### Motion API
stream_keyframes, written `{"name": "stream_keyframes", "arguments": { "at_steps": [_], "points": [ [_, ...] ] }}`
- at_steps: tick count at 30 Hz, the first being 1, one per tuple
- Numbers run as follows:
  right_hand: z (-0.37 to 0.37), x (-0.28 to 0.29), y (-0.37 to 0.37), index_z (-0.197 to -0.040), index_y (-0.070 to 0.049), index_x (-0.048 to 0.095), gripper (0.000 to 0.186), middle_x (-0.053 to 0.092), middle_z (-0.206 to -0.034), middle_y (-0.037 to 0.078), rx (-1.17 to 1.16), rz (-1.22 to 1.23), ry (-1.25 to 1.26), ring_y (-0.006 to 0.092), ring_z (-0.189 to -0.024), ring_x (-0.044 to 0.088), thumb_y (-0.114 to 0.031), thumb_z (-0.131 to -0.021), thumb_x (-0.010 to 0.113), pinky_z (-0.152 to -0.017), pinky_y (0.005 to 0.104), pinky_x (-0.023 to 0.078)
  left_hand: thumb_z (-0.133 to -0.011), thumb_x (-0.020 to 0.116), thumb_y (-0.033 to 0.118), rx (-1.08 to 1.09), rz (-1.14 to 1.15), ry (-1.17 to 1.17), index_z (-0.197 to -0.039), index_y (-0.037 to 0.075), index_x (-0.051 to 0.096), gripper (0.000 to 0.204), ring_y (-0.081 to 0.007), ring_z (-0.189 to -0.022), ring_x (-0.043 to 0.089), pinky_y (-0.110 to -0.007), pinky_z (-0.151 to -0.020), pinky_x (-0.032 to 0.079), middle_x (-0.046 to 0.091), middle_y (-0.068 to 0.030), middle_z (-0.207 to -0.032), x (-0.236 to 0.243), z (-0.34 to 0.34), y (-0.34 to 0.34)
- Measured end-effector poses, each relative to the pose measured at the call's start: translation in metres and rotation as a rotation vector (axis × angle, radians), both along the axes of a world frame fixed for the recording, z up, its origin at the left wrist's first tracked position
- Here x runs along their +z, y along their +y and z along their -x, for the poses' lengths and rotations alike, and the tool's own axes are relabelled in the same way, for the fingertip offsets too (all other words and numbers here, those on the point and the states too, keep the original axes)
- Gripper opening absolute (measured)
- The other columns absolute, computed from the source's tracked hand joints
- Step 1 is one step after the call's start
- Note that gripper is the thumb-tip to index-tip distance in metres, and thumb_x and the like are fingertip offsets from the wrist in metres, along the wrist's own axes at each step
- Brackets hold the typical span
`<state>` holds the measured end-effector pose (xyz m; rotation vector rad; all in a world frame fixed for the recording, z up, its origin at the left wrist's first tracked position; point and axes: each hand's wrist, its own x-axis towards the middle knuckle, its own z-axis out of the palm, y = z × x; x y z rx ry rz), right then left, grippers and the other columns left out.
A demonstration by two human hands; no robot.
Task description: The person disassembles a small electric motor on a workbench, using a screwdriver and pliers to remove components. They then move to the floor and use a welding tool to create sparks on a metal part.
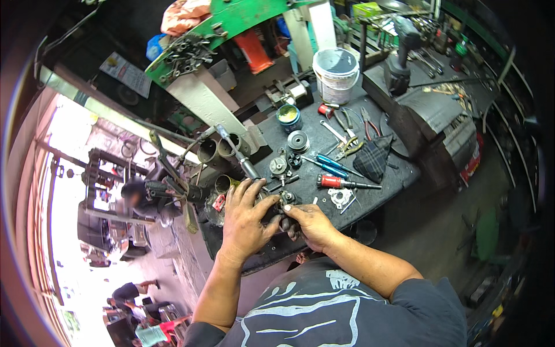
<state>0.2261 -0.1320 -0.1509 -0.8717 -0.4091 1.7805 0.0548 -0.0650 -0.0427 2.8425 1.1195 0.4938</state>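
At the near edge of the dark workbench [370,202], my two hands meet over a small dark metal part [287,197]. My left hand [245,215] reaches over it from the left, thumb and index finger curled against it and the other fingers stretched forward. My right hand [315,224] is closed, its thumb pressing on the part's near side. Fingers hide much of the part, so its exact kind does not show. Just beyond lie a round metal housing [278,166] and a grooved pulley [298,140]. A ratchet-like tool [247,166] stands by my left fingertips.
Right of my hands are a red-handled tool [338,182], blue screwdrivers [330,165], pliers [368,121], a dark cloth [373,157] and a pale bracket [340,198]. Behind stand an open tin [289,117], a white bucket [336,72] and a large vise [425,115]. Metal cylinders [209,151] rise at left.
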Motion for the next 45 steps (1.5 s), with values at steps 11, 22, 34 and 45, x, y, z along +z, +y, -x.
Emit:
{"name": "stream_keyframes", "arguments": {
  "at_steps": [11,22,34,45],
  "points": [
    [0.02,0.014,0.001,-0.093,-0.005,0.074,0.028,0.065,-0.071,0.002,-0.157,0.22,0.027,0.014,-0.053,0.057,-0.027,-0.11,0.071,-0.049,0.03,0.045,-0.074,0.094,0.024,-0.022,0.03,-0.078,-0.12,0.015,0.082,0.049,-0.0417,-0.144,0.054,-0.056,-0.121,0.042,0.066,-0.014,-0.146,-0.005,0.002,0.003],
    [0.006,0.007,-0.003,-0.106,0.001,0.076,0.028,0.069,-0.078,0.004,-0.156,0.075,-0.276,0.0137,-0.064,0.063,-0.026,-0.113,0.07,-0.061,0.0301,0.053,-0.07,0.099,0.026,0.029,0.007,-0.008,-0.112,0.013,0.081,0.047,-0.0371,-0.128,0.062,-0.052,-0.108,0.049,0.069,-0.0091,-0.127,-0.002,-0.01,0.006],
    [-0.045,-0.056,0.033,-0.161,-0.007,0.05,0.083,0.06,-0.154,0.025,0.074,-0.662,-0.908,0.0446,-0.143,0.06,-0.021,-0.089,0.09,-0.12,0.0495,0.049,-0.07,0.1,0.028,0.015,-0.107,0.016,-0.118,0.009,0.08,0.055,-0.0429,-0.129,0.064,-0.057,-0.111,0.049,0.072,-0.0148,-0.134,-0.009,-0.019,0.004],
    [-0.039,-0.07,0.033,-0.155,-0.007,0.054,0.073,0.063,-0.145,0.022,-0.005,-0.629,-0.788,0.0459,-0.134,0.066,-0.014,-0.091,0.088,-0.11,0.0513,0.056,-0.072,0.101,0.032,0.029,-0.099,0.162,-0.127,0.009,0.076,0.065,-0.0485,-0.14,0.059,-0.059,-0.117,0.048,0.07,-0.0182,-0.141,-0.008,-0.024,0.001]
  ]
}}
